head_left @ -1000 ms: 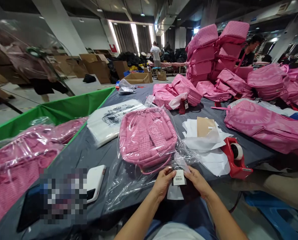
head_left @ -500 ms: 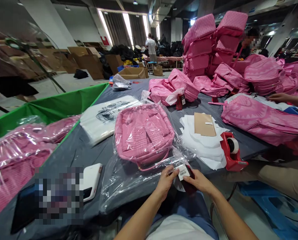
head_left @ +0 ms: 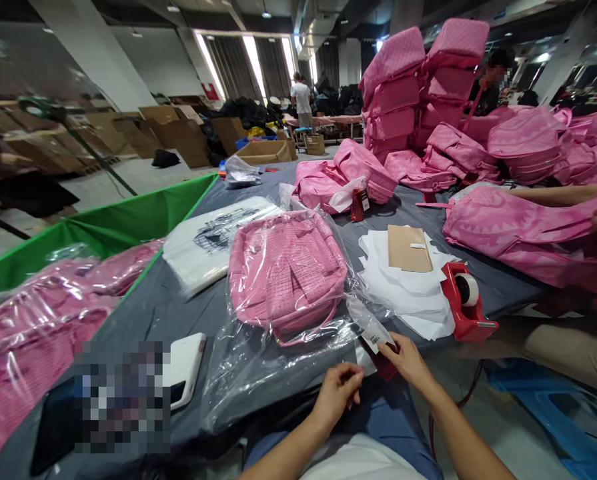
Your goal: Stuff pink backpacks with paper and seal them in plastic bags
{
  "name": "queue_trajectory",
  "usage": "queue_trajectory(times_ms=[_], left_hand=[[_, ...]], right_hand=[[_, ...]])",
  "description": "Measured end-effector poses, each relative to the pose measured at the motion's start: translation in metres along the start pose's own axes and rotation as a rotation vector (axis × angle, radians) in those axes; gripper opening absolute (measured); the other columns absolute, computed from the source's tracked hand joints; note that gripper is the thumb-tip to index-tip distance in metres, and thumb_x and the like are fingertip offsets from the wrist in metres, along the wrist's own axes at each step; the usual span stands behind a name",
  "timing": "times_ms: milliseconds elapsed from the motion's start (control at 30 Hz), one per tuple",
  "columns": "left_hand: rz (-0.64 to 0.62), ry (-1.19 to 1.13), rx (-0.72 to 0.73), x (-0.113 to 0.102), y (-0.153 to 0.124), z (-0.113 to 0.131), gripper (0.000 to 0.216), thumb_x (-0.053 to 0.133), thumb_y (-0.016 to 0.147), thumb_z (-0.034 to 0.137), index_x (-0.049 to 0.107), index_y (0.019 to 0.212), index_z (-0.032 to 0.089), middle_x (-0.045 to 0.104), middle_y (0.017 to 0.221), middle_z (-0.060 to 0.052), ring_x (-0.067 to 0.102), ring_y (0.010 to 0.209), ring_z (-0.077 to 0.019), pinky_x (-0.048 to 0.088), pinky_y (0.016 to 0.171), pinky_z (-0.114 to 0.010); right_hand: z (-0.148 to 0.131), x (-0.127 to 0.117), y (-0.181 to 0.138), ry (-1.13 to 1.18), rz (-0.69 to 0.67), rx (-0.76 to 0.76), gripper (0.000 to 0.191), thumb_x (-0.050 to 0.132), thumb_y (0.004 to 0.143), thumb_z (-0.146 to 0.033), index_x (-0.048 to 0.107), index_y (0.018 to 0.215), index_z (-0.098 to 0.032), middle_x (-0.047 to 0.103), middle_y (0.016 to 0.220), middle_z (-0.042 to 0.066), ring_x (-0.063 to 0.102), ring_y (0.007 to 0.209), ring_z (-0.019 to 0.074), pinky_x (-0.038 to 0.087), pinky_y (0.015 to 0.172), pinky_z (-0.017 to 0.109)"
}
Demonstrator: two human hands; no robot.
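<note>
My right hand (head_left: 407, 361) grips a dark red hang tag (head_left: 387, 368) bearing a white barcode label (head_left: 375, 335), at the table's front edge. Just left of it is my left hand (head_left: 339, 393), its fingers curled and thumb close to the forefinger; anything between them is too small or hidden to make out. Beyond both hands lies a pink backpack (head_left: 288, 277) inside a clear plastic bag (head_left: 238, 380), whose loose end spreads toward me. Some clear plastic reaches up to the tag.
White paper sheets (head_left: 403, 293) with brown cardboard (head_left: 409, 248) lie right of the bag, beside a red tape dispenser (head_left: 471, 323). Printed plastic bags (head_left: 193, 267) and a white power bank (head_left: 185, 367) are left. Bagged backpacks fill a green-sided bin (head_left: 143, 210). A co-worker's hand touches another backpack (head_left: 513, 227).
My left hand has come off the tag and drawn down toward me. The right hand keeps the tag and has tilted it. At right, the co-worker's arm has moved across the pink backpack.
</note>
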State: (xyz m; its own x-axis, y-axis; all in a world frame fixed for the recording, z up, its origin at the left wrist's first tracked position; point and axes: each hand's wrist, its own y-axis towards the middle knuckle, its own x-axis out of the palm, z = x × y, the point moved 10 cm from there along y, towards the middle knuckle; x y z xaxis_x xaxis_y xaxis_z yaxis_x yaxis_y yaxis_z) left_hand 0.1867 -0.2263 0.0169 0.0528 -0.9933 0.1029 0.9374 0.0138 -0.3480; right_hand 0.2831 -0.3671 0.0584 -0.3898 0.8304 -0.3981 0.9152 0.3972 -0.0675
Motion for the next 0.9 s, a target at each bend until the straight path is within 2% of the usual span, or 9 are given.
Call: queue_trajectory(times_ms=[67, 133, 233, 300, 400, 500, 667, 800, 900], left_hand=[[-0.111, 0.120, -0.003, 0.009, -0.009, -0.004, 0.056, 0.075, 0.068, 0.072, 0.064, 0.075, 0.017, 0.053, 0.051, 0.004, 0.046, 0.041, -0.0103, 0.030, 0.041, -0.022], [-0.166, 0.241, 0.059, 0.011, -0.015, 0.006, 0.046, 0.074, 0.075, 0.063, 0.066, 0.075, 0.017, 0.057, 0.060, 0.002, 0.052, 0.047, -0.0109, 0.035, 0.045, -0.022], [0.055, 0.310, 0.189, -0.016, -0.011, 0.037, 0.039, 0.072, 0.081, 0.057, 0.066, 0.079, 0.019, 0.061, 0.065, 0.001, 0.056, 0.052, -0.0122, 0.040, 0.051, -0.023], [0.202, 0.214, 0.154, -0.033, -0.002, 0.044, 0.047, 0.076, 0.076, 0.063, 0.065, 0.091, 0.020, 0.062, 0.063, 0.002, 0.057, 0.048, -0.0140, 0.036, 0.044, -0.023], [0.137, -0.042, -0.049, -0.021, 0.014, 0.027, 0.071, 0.083, 0.057, 0.074, 0.063, 0.098, 0.020, 0.058, 0.056, 0.005, 0.050, 0.037, -0.0126, 0.022, 0.035, -0.021], [0.090, -0.177, -0.165, -0.003, 0.014, 0.011, 0.073, 0.085, 0.048, 0.077, 0.061, 0.084, 0.018, 0.050, 0.049, 0.009, 0.038, 0.034, -0.0062, 0.018, 0.036, -0.019], [0.106, -0.258, -0.148, 0.015, -0.002, -0.003, 0.071, 0.087, 0.046, 0.077, 0.057, 0.073, 0.018, 0.049, 0.050, 0.009, 0.034, 0.034, -0.0032, 0.016, 0.037, -0.018], [0.053, -0.139, -0.101, 0.026, -0.002, -0.013, 0.075, 0.079, 0.045, 0.087, 0.056, 0.069, 0.020, 0.049, 0.043, 0.006, 0.041, 0.032, -0.0087, 0.020, 0.034, -0.021], [-0.027, 0.058, -0.072, 0.019, -0.001, -0.010, 0.071, 0.069, 0.058, 0.090, 0.060, 0.067, 0.020, 0.058, 0.048, -0.001, 0.049, 0.035, -0.0143, 0.028, 0.035, -0.024]], right_hand=[[-0.006, -0.010, -0.003, -0.073, 0.095, -0.069, 0.043, 0.059, 0.082, -0.059, 0.072, 0.079, -0.018, 0.067, 0.082, 0.006, 0.059, 0.082, 0.0231, 0.047, 0.076, 0.032], [-0.010, -0.016, -0.008, -0.068, 0.181, -0.084, 0.042, 0.057, 0.084, -0.058, 0.070, 0.078, -0.018, 0.066, 0.080, 0.006, 0.058, 0.078, 0.0220, 0.046, 0.074, 0.032], [-0.008, -0.014, -0.010, 0.037, 0.211, -0.023, 0.046, 0.057, 0.083, -0.064, 0.066, 0.077, -0.019, 0.061, 0.070, 0.003, 0.052, 0.067, 0.0192, 0.042, 0.064, 0.029], [-0.007, -0.006, -0.009, 0.137, 0.165, 0.016, 0.050, 0.060, 0.081, -0.068, 0.066, 0.079, -0.019, 0.060, 0.069, 0.002, 0.051, 0.066, 0.0184, 0.041, 0.061, 0.029], [-0.002, 0.005, -0.008, 0.261, 0.081, 0.087, 0.055, 0.066, 0.076, -0.073, 0.066, 0.080, -0.018, 0.059, 0.069, 0.001, 0.050, 0.064, 0.0173, 0.041, 0.060, 0.029], [0.004, 0.008, -0.008, 0.341, 0.019, 0.131, 0.059, 0.068, 0.073, -0.074, 0.065, 0.083, -0.017, 0.060, 0.069, 0.001, 0.051, 0.064, 0.0169, 0.042, 0.061, 0.029], [-0.003, 0.001, -0.009, 0.211, 0.020, 0.067, 0.048, 0.068, 0.076, -0.067, 0.062, 0.077, -0.019, 0.061, 0.070, 0.000, 0.054, 0.066, 0.0177, 0.042, 0.063, 0.029], [-0.014, 0.001, -0.011, 0.083, 0.061, -0.014, 0.035, 0.064, 0.082, -0.055, 0.064, 0.084, -0.020, 0.067, 0.077, 0.002, 0.061, 0.073, 0.0201, 0.046, 0.071, 0.030], [-0.013, -0.004, -0.016, 0.008, 0.136, -0.047, 0.029, 0.057, 0.088, -0.050, 0.064, 0.086, -0.022, 0.068, 0.076, 0.002, 0.063, 0.069, 0.0199, 0.047, 0.066, 0.028]])
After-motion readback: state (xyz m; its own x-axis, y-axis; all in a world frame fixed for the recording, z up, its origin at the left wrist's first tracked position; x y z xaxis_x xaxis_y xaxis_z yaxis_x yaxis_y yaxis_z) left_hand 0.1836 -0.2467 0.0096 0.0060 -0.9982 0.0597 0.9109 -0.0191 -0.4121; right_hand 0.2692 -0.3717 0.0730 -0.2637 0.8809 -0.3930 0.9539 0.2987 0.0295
